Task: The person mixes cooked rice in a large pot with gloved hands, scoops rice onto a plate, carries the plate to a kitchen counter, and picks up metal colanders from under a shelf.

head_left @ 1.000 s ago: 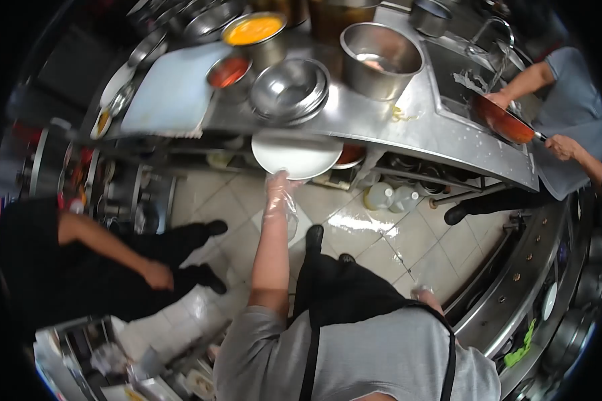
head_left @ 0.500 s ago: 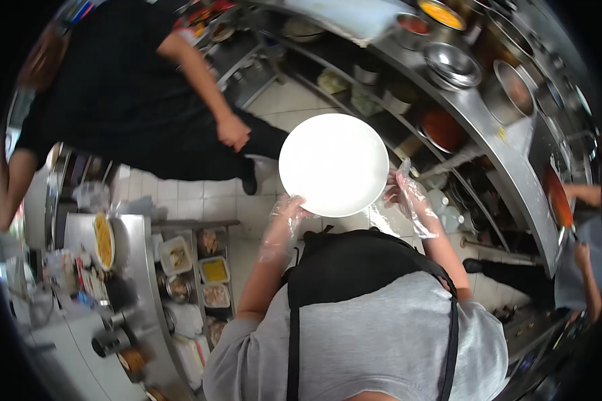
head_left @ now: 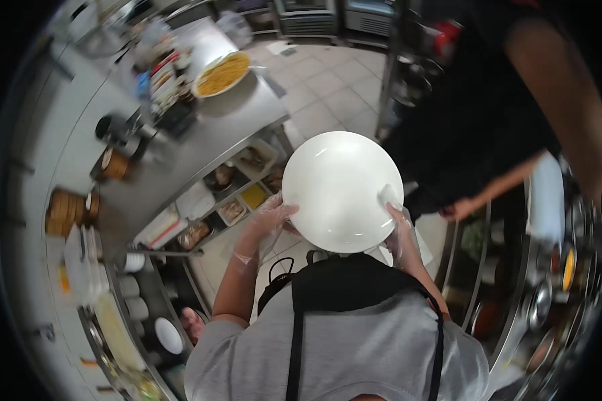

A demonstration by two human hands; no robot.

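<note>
A round white plate (head_left: 341, 194) is held level in front of my body, with nothing on it. My left hand (head_left: 274, 215), in a clear plastic glove, is closed on its left edge. On the right edge, my gloved right hand (head_left: 399, 227) grips the rim, and something small and whitish, perhaps glove plastic or a cloth, shows at its fingertips against the plate. The fingers under the plate are hidden.
A steel counter (head_left: 247, 110) on the left bears an oval dish of yellow food (head_left: 222, 75). Food trays (head_left: 233, 210) sit below it. A person in black (head_left: 475, 107) stands close at the right. Stacked white containers (head_left: 135, 309) fill a lower-left shelf.
First held in the left hand alone, the plate came between both hands. The view has turned toward the left counter, and the person in black now appears on the right.
</note>
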